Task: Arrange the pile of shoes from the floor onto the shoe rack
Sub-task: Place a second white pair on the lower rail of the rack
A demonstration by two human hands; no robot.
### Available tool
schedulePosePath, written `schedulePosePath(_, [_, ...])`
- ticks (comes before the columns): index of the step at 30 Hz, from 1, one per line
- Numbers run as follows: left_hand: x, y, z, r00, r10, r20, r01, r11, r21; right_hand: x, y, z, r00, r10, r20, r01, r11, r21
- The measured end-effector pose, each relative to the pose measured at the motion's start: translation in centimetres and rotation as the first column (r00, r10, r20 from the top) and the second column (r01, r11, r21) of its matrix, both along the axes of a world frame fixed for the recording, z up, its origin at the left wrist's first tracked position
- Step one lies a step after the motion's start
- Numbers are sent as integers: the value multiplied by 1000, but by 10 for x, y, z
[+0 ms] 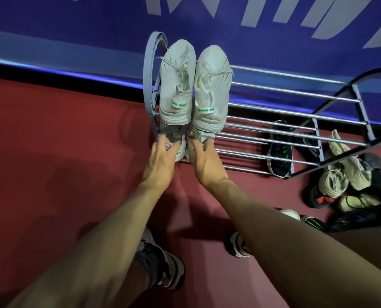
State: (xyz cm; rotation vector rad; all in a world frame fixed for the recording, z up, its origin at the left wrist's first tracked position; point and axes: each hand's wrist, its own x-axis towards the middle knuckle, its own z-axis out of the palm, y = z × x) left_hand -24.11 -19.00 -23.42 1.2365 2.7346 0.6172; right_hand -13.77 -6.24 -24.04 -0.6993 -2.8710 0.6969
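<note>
Shoe rack (273,103) standing at twelve o'clock, white sneaker pair (191,85) lying on its top tier, your left hand (162,156) gripping a lower-tier white shoe (174,143), your right hand (204,158) gripping its mate (204,135), shoe pile (349,185) waiting at three o'clock

On the shoe rack (296,91), a white knit pair (191,85) is sitting on the top tier's left end, toes toward the wall. Another pale pair (185,145) is lying directly below. Right of the rack, a shoe pile (349,187) is lying jumbled.
</note>
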Motion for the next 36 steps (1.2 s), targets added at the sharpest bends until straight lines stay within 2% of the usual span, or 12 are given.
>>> schedulePosePath(3, [1, -3, -4, 1000, -8, 9, 8, 1000, -12, 0, -4, -6, 995, -101, -10, 101, 995, 6])
schedulePosePath(4, [2, -4, -3, 1000, -12, 12, 12, 1000, -16, 1, -6, 8, 984, -177, 31, 180, 978, -102])
schedulePosePath(5, [4, -5, -3, 1000, -16, 16, 16, 1000, -17, 2, -7, 15, 972, -224, 72, 230, 969, -91])
schedulePosePath(6, [6, -6, -2, 1000, -20, 22, 20, 1000, -14, 1, -9, 10, 979, -185, 86, 184, 983, 16])
schedulePosePath(8, [10, -8, 1, 999, -22, 45, 22, 1000, 4, 3, -10, 10, 991, -17, 130, 25, 998, -58])
schedulePosePath(9, [11, -9, 2, 998, -22, 56, 21, 1000, 14, 4, -8, 10, 994, 4, 106, 1, 999, -42])
schedulePosePath(11, [16, -11, 5, 998, -22, 58, 20, 999, 34, 10, -14, 26, 999, -4, 47, 4, 1000, -3])
schedulePosePath(15, [28, -19, 17, 1000, -5, 11, 4, 997, 75, 34, -23, 42, 997, -38, 71, 45, 994, -99])
schedulePosePath(19, [41, -30, 23, 999, -40, -11, 40, 999, -34, 46, -29, 42, 974, -122, 194, 138, 988, -74])
schedulePosePath(24, [41, -38, 8, 995, -9, 100, 36, 963, -268, 47, -29, 29, 897, -94, 431, 137, 988, -70])
schedulePosePath(27, [34, -33, 2, 986, 9, 164, 53, 927, -371, 45, -27, 21, 912, -62, 406, 129, 982, -137])
schedulePosePath(36, [23, -15, -6, 975, 67, 213, -4, 958, -286, 26, -18, 12, 959, -98, 267, 149, 973, -177])
